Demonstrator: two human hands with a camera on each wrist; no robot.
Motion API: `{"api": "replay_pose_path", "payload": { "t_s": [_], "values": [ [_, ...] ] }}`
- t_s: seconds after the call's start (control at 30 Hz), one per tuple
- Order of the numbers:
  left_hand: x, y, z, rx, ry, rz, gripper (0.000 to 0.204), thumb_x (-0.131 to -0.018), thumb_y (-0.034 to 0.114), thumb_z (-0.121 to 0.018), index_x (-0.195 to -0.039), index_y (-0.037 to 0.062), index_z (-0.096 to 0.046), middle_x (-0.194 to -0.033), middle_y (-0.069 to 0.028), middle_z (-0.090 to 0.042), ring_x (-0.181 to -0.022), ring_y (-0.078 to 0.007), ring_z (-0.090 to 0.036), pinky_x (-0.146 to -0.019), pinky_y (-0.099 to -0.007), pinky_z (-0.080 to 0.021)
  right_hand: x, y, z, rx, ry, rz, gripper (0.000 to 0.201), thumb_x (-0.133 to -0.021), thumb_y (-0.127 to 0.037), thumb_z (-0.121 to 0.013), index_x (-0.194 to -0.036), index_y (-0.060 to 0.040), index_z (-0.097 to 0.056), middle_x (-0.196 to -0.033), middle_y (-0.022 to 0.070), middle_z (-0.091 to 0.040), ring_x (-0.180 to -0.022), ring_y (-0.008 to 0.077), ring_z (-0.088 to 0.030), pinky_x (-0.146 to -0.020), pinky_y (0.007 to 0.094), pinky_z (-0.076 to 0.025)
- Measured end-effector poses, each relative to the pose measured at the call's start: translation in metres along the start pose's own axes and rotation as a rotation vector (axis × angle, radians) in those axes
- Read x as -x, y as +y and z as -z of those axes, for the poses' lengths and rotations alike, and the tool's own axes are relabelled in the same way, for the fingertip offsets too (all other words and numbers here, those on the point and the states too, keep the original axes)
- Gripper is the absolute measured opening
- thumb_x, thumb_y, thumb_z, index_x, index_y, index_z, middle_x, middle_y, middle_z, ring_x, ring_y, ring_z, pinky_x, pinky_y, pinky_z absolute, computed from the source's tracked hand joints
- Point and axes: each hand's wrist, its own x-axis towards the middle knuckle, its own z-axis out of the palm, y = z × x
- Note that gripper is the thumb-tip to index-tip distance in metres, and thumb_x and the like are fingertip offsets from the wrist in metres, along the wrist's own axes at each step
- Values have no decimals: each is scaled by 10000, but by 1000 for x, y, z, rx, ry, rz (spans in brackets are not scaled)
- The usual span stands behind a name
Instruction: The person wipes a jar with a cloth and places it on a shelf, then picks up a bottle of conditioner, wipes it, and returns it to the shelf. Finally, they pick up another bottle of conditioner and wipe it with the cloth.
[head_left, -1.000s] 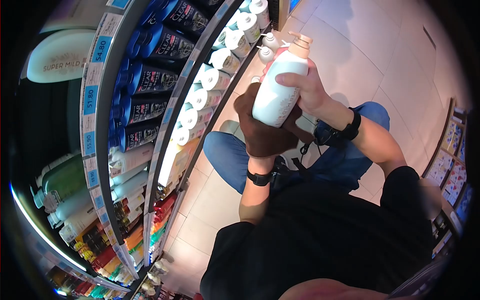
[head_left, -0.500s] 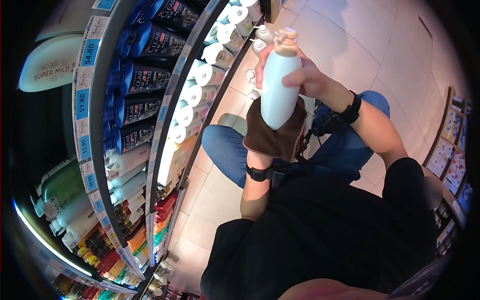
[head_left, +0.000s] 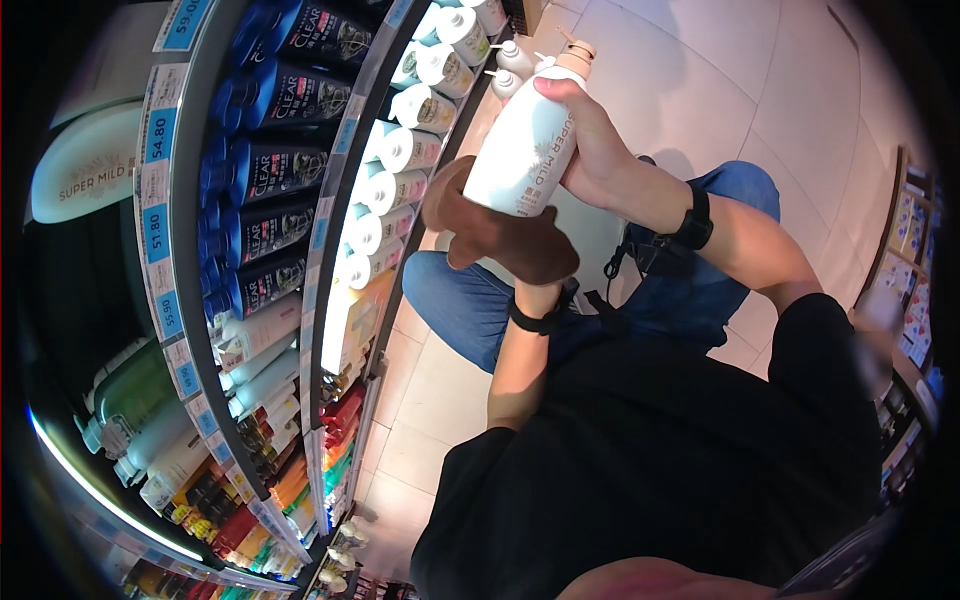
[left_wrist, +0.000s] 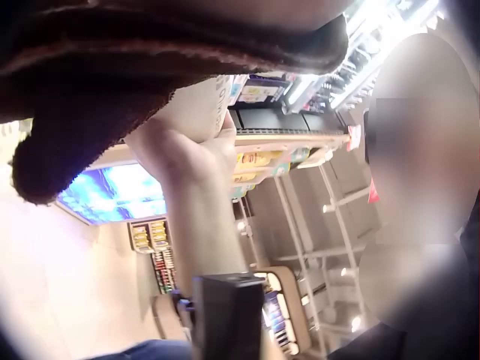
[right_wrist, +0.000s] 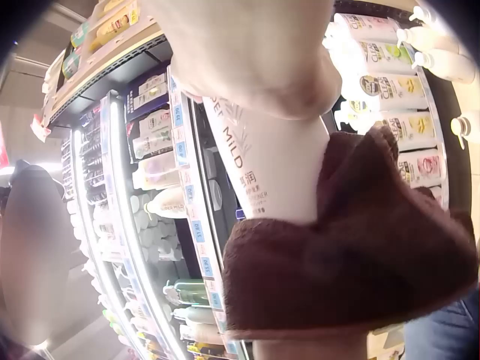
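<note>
A white pump bottle [head_left: 512,150] lettered SUPER MILD, with a beige pump, is held tilted above the floor. My right hand [head_left: 598,150] grips it near the top, thumb along the shoulder. A brown cloth [head_left: 515,245] covers my left hand; only the bare wrist [head_left: 540,297] shows below it. In the right wrist view the cloth [right_wrist: 352,247] wraps the lower end of the bottle [right_wrist: 281,169], hiding the left fingers and the base. From the left wrist, the cloth [left_wrist: 135,56] hangs close in front, with the right hand [left_wrist: 180,154] beyond it.
Shelves to the left carry blue CLEAR bottles [head_left: 285,95], white bottles [head_left: 410,148] and price labels [head_left: 157,135]. More white pump bottles [head_left: 513,60] stand past the shelf end. Bent knees in jeans [head_left: 455,305] flank the arms above the tiled floor [head_left: 700,70]. Another display [head_left: 910,270] stands at right.
The bottle turned its lettering out of sight, then back towards the head camera, and is tilted again. The cloth-covered hand swung under its base and shifted left around it.
</note>
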Motion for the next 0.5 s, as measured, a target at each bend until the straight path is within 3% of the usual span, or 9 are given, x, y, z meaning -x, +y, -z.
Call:
{"api": "replay_pose_path", "payload": {
  "t_s": [0.03, 0.1, 0.13, 0.2, 0.37, 0.47, 0.5],
  "values": [
    [12, -34, 2, -19, -83, -47, 644, -1001, 151, -717, -1546, 4, -406, -1478, -148, -553, -1351, -272, -550, -1164, -414, -453, 3, -2, -3, -57, 36, -45, 434, -944, -365, -770, -1234, -72, -635, -1069, 89, -732, -991, 227, -744, -931, 419, -605],
    [61, -114, 25, 44, -594, -109, 712, -1007, 120, -722, -1607, -3, -359, -1569, -163, -484, -1391, -247, -526, -1189, -400, -432, 4, -5, -2, -53, 52, -52, 430, -945, -372, -768, -1229, -77, -636, -1068, 84, -732, -997, 225, -744, -930, 422, -602],
    [68, -133, 21, 43, -599, -109, 712, -1007, 120, -722, -1607, -3, -359, -1569, -163, -484, -1391, -247, -526, -1189, -400, -432, 4, -5, -2, -42, 66, -62, 427, -946, -379, -765, -1225, -83, -638, -1066, 79, -732, -1004, 223, -743, -929, 424, -599],
    [69, -156, 7, -483, -495, -475, 662, -962, 102, -766, -1528, -7, -442, -1524, -164, -513, -1302, -218, -582, -1119, -385, -490, 4, -4, -1, -49, 71, -57, 424, -942, -379, -768, -1221, -86, -641, -1061, 78, -735, -987, 222, -745, -921, 423, -599],
    [34, -72, -3, -211, -275, -298, 666, -926, 110, -799, -1488, -11, -461, -1477, -163, -531, -1262, -207, -594, -1096, -374, -505, -2, -6, 8, -36, 133, -73, 412, -932, -369, -777, -1201, -83, -652, -1034, 73, -746, -930, 219, -753, -883, 428, -607],
    [15, -19, -3, -11, -105, -160, 670, -900, 116, -823, -1458, -13, -476, -1442, -162, -544, -1232, -198, -604, -1078, -367, -517, -5, -5, 13, 39, 181, -3, 480, -938, -399, -750, -1231, -43, -617, -1049, 114, -739, -983, 241, -761, -941, 414, -619],
    [2, -5, -8, 56, -48, -112, 671, -891, 118, -831, -1448, -14, -481, -1430, -161, -548, -1222, -195, -607, -1072, -364, -520, -5, -6, 14, 29, 160, 26, 408, -931, -338, -770, -1191, -50, -643, -1025, 99, -746, -935, 229, -761, -878, 411, -624]
  ]
}}
